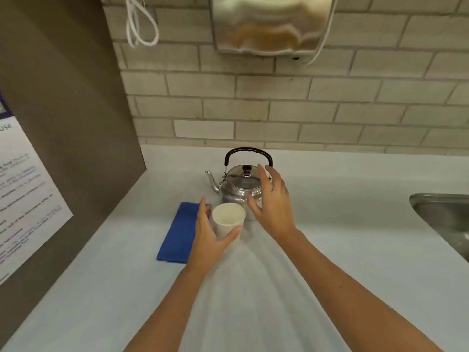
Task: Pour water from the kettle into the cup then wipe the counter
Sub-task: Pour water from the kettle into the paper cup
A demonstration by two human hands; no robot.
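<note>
1. Paper cup [228,218]: on the counter [330,250] before the kettle; light, crushable. My left hand [210,240] fingers wrap it.
2. Steel kettle [241,186]: likely heavy, slick; take its black handle [247,151]. My right hand [274,204] fingers are spread, empty.

Only "use" readable, at the upper left of a white printed notice [22,194] stuck on the brown panel [76,110]; remaining lines too blurred.
</note>
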